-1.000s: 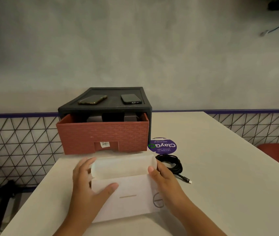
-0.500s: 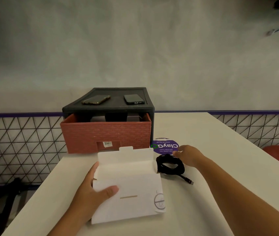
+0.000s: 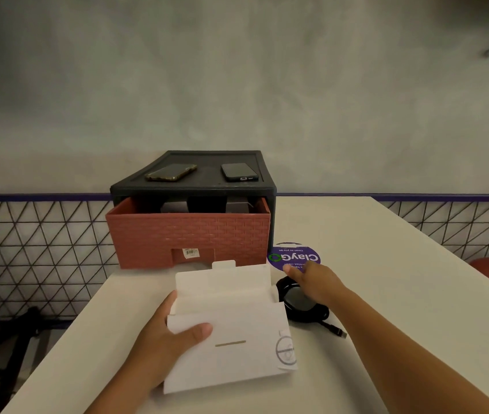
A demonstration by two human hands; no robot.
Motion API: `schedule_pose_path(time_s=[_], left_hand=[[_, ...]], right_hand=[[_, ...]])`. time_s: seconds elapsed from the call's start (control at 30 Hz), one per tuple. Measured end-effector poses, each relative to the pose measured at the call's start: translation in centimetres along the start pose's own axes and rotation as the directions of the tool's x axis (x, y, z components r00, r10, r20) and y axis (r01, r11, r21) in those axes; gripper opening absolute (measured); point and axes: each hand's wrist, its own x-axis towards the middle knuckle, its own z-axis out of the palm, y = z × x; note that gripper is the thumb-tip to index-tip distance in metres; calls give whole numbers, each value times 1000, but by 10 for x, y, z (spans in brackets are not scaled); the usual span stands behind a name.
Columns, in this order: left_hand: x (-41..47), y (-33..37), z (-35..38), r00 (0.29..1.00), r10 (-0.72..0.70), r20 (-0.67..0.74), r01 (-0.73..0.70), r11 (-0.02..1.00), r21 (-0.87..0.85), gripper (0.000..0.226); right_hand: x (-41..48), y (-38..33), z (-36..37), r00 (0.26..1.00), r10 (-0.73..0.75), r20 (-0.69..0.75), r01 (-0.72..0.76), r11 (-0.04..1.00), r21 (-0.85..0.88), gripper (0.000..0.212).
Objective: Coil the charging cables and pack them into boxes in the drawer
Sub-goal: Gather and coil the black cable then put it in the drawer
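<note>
My left hand (image 3: 159, 339) grips the open white box (image 3: 237, 354) near the table's (image 3: 386, 294) left edge. My right hand (image 3: 316, 283) lies on the coiled black cable (image 3: 312, 317) just right of the box. I can't tell whether it grips. The red drawer (image 3: 189, 237) stands open behind.

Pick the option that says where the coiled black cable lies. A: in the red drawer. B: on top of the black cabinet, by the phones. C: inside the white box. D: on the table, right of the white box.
D: the coiled black cable lies on the table just right of the open white box, partly under the right hand.
</note>
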Motion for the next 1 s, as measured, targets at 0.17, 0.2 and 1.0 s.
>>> schedule_pose_path(time_s=[0.17, 0.2, 1.0], left_hand=[[-1, 2, 0, 1000, -19, -11, 20, 999, 38, 132], [-1, 3, 0, 1000, -27, -6, 27, 999, 40, 131], [-18, 19, 46, 998, 17, 65, -23, 995, 92, 104]], right_hand=[[-26, 3, -2, 987, -53, -150, 73, 988, 134, 41], [-28, 4, -3, 985, -65, -163, 90, 984, 151, 42], [-81, -100, -30, 749, -522, -407, 644, 718, 264, 43]])
